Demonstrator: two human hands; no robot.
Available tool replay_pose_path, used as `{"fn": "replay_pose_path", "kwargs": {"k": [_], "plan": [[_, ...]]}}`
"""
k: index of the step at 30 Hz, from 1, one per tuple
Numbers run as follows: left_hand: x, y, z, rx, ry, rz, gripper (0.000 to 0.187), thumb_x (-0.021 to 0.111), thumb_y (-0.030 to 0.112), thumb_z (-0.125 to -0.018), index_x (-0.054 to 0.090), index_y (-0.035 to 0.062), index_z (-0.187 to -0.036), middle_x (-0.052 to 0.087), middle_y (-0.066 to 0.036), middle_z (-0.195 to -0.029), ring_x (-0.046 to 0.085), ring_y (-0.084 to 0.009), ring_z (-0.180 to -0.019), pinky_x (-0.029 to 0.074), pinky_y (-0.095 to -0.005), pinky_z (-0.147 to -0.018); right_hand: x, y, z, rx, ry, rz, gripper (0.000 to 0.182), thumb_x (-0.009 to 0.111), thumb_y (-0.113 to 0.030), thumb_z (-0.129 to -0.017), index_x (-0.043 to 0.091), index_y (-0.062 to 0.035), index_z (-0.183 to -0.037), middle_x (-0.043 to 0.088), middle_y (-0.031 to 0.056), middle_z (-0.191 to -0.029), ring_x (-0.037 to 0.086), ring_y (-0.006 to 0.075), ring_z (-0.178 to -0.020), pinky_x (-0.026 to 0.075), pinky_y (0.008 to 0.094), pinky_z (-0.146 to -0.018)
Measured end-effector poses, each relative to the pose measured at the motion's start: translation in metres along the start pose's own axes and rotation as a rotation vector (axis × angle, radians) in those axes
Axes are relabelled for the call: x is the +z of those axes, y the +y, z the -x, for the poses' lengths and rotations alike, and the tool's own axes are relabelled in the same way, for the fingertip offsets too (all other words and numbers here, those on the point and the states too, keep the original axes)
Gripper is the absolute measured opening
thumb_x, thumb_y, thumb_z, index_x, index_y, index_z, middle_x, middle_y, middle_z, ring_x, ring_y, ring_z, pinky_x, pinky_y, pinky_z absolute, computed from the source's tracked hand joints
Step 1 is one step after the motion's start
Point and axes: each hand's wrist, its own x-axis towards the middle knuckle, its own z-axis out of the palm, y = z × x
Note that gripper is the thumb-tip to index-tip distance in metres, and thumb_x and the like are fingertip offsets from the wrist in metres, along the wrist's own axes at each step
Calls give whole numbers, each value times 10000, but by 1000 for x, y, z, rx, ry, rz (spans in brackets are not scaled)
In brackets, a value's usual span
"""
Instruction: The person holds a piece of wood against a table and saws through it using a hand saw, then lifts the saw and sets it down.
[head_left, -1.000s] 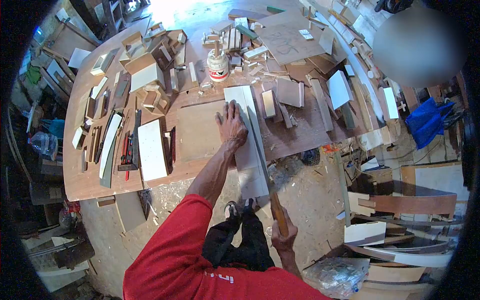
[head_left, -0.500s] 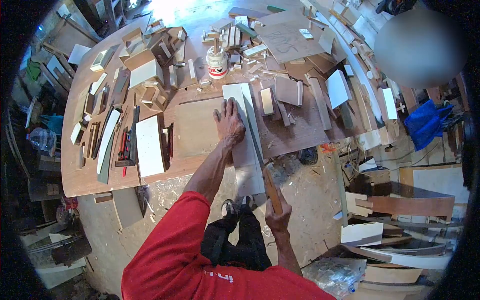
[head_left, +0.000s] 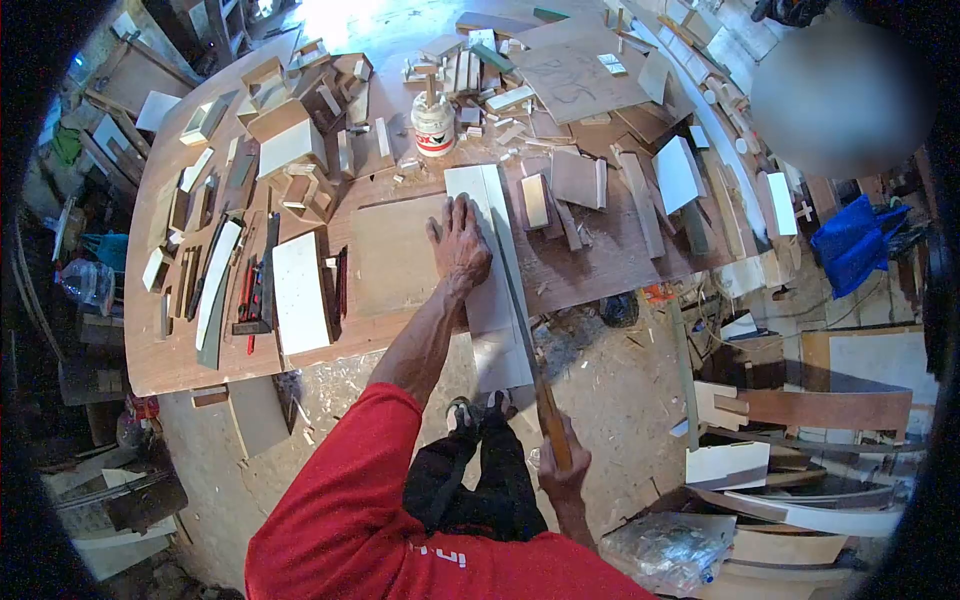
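My left hand (head_left: 461,245) lies with its fingers stretched out, pressing on a long white board (head_left: 500,350) that overhangs the front edge of the workbench. A straight line or cut runs lengthwise along this board. My right hand (head_left: 563,468) is closed around the wooden handle of a handsaw (head_left: 550,415). Its narrow dark blade lies along the right side of the board, with the tip toward the bench; its teeth are too small to make out. Left of the board, a flat brown panel (head_left: 395,270) sits beside my left hand.
The wooden workbench (head_left: 355,352) bears many wood offcuts, small wooden boxes (head_left: 292,148) and a white glue tub (head_left: 433,130). Red-handled tools (head_left: 250,290) lie at the left. Planks (head_left: 820,410) are stacked at the right. A person with a blurred head is at the upper right.
My right hand has drawn the saw back toward my body and slightly right, tilting its handle. My left hand stays in place on the white board.
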Motion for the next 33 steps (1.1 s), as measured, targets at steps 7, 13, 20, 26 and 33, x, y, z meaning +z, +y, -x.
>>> {"fn": "replay_pose_path", "kwargs": {"k": [7,13,20,26,33], "plan": [[9,-7,-1,-1,-12,-15,716,512,228,-788,314,104,-1465,227,-53,-1560,185,-263,-1444,115,-583,-1129,14,-12,-48,37,-50,-9,461,542,-39,-810,545,43,-1263,675,191,-864,661,188,-701,516,335,-616],[12,-7,2,28,65,-23,687,500,218,-810,318,101,-1462,234,-52,-1558,208,-265,-1436,132,-583,-1123,3,10,-8,-170,109,78,452,574,-60,-801,552,60,-1236,665,196,-852,663,208,-692,509,320,-602],[9,-5,-8,-3,58,5,643,468,202,-838,328,93,-1456,242,-62,-1553,215,-276,-1432,130,-582,-1126,4,0,-11,1,20,-84,461,557,-68,-829,524,91,-1261,682,198,-946,675,212,-755,523,331,-662],[-3,1,4,-12,-7,1,626,459,185,-838,346,80,-1445,244,-72,-1551,200,-282,-1437,116,-574,-1134,18,-17,-58,-3,-7,-10,418,549,-28,-807,550,80,-1211,663,208,-870,659,206,-714,512,346,-627],[10,-7,0,-24,9,19,652,462,176,-820,334,90,-1453,234,-66,-1556,172,-278,-1447,105,-570,-1139,5,8,-11,-188,112,0,394,547,-23,-812,558,40,-1200,662,184,-870,637,193,-672,507,321,-609]]}}
